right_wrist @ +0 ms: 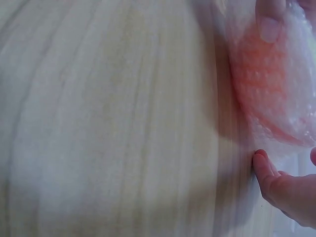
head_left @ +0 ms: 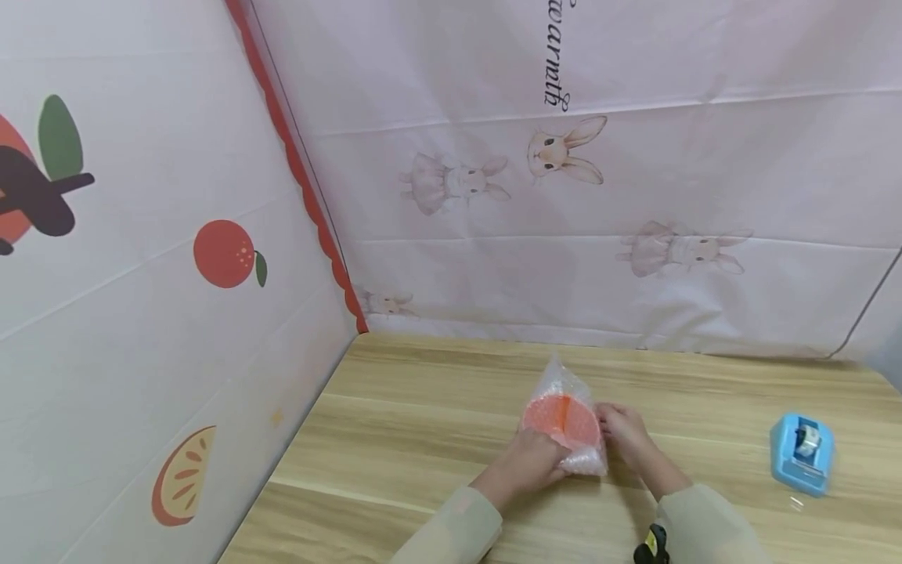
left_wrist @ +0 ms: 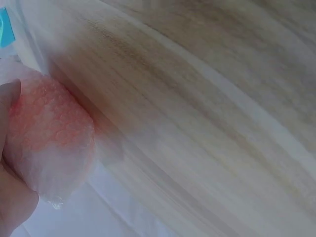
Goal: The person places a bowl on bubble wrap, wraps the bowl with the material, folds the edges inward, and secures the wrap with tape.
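Note:
A round, pink-orange item [head_left: 545,413] with a darker orange band lies wrapped in clear bubble wrap [head_left: 561,381] on the wooden table. Its exact kind is hidden by the wrap. My left hand [head_left: 530,464] grips the bundle at its near left side, and the left wrist view shows the thumb [left_wrist: 9,91] pressed on the wrap. At the right side, my right hand [head_left: 626,431] has its fingertips on the edge of the wrap and seems to pinch it. In the right wrist view, a fingertip [right_wrist: 260,157] touches the bundle's lower end.
A light blue tape dispenser [head_left: 802,456] stands on the right of the wooden table [head_left: 395,423]. By my right sleeve is a black thing with a yellow patch [head_left: 651,546]. Printed sheets hang behind and to the left, down to the table edges.

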`<state>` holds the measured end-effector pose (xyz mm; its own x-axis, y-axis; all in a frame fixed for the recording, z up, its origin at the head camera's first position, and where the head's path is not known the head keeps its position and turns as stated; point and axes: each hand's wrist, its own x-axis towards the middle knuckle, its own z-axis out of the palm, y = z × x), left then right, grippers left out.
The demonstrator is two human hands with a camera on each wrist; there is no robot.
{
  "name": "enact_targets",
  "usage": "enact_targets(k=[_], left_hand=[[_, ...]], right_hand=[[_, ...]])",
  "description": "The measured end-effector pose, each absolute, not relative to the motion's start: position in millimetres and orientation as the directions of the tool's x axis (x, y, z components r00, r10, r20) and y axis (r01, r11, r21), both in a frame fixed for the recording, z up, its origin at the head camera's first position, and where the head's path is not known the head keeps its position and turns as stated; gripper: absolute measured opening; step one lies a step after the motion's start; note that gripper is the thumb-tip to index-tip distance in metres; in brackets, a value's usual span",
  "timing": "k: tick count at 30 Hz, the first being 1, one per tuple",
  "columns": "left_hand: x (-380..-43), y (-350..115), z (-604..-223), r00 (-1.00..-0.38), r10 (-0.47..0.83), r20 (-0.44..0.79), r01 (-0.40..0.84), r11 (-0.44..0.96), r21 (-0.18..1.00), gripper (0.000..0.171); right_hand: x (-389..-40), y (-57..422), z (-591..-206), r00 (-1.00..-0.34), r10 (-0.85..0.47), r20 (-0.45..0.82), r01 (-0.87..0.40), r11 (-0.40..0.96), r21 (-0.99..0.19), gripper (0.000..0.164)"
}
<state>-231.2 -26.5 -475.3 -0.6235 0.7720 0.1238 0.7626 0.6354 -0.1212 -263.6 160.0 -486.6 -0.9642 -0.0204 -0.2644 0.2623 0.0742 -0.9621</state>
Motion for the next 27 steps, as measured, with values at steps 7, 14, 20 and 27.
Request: enact_targets(k=[7, 14, 20, 27], left_hand=[[-228.4, -27.1, -473.2, -0.604, 0.787, 0.122, 0.783, 0.615, -0.094, 0.021], [-223.6, -29.1, -471.9, -0.58, 0.802, 0.143, 0.805, 0.591, -0.052, 0.017], [-219.7, -33.6, -474.5, -0.57, 0.81, 0.141, 0.817, 0.577, -0.011, 0.017], [-218.1, -36.4, -475.6, -0.552, 0.821, 0.145, 0.829, 0.559, -0.014, 0.017]], right_hand=[[-269.5, 164.5, -485.7, -0.962, -0.044, -0.269, 0.267, 0.048, -0.963, 0.05], [-272.7, 166.3, -485.3, -0.957, -0.063, -0.284, 0.282, 0.043, -0.958, 0.053], [-274.1, 165.4, -483.0, -0.945, -0.078, -0.319, 0.32, 0.005, -0.948, 0.058], [-274.8, 165.5, -480.2, -0.933, -0.089, -0.349, 0.348, 0.023, -0.937, 0.06]])
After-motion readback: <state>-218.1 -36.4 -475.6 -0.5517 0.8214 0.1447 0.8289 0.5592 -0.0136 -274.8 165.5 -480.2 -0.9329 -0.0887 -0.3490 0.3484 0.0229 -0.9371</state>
